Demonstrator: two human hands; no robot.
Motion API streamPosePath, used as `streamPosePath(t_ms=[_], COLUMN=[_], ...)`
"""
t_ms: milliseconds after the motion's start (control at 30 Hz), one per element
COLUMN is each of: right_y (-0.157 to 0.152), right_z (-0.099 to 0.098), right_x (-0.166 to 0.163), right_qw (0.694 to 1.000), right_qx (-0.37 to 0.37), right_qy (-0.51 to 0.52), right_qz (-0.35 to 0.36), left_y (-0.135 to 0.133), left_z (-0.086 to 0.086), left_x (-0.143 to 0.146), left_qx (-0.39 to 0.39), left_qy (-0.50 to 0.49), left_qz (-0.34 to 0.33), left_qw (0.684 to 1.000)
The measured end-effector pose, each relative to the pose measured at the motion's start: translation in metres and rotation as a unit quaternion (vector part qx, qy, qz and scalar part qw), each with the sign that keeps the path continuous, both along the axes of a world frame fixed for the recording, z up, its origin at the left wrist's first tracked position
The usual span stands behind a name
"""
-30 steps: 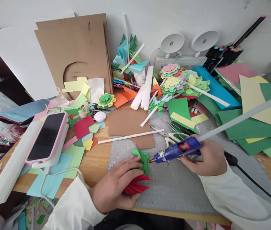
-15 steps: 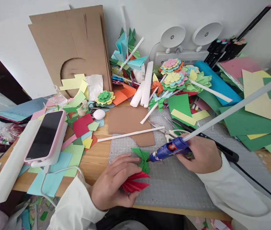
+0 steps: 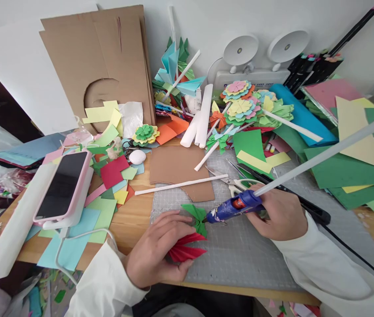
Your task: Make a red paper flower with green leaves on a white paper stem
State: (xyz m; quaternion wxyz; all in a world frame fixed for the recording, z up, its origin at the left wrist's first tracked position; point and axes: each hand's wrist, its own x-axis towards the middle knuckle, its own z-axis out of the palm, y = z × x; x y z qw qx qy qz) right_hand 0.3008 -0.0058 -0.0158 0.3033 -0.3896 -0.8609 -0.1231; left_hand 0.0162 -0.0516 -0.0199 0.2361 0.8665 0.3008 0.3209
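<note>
A blue glue gun [image 3: 235,208] with a long white glue stick [image 3: 325,154] in its back is gripped in my right hand [image 3: 279,213]. Its nozzle meets a folded green paper piece [image 3: 197,216] on the grey cutting mat [image 3: 236,259]. My left hand [image 3: 160,248] closes around a pleated red paper piece [image 3: 188,247], pinched between thumb and fingers. Those fingers also reach the edge of the green paper; whether they press on it I cannot tell. Behind lie a white paper stick [image 3: 180,185], brown cardboard [image 3: 176,163] and scissors [image 3: 236,182].
A phone [image 3: 63,187] on a pink-edged stand is at the left among paper scraps. Paper flowers [image 3: 239,103] and a white lamp [image 3: 241,50] are at the back. Green sheets [image 3: 348,163] lie right, and a black cord [image 3: 355,255] crosses the mat's right side.
The view has shifted very slightly. Both hands, the glue gun and the papers keep nearly the same places, with the nozzle still at the green paper.
</note>
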Motion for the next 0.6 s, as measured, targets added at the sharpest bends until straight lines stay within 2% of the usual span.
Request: streamPosePath(t_ms=[600], right_y=[-0.0002], right_z=[-0.0019], right_x=[0.0031], right_qw=[1.0], right_qx=[0.006], right_qy=[-0.016], right_qz=[-0.018], left_y=[0.0011], left_z=[0.0003], left_x=[0.0007], left_qx=[-0.006], left_qy=[-0.007], left_qz=[0.002], left_qw=[1.0])
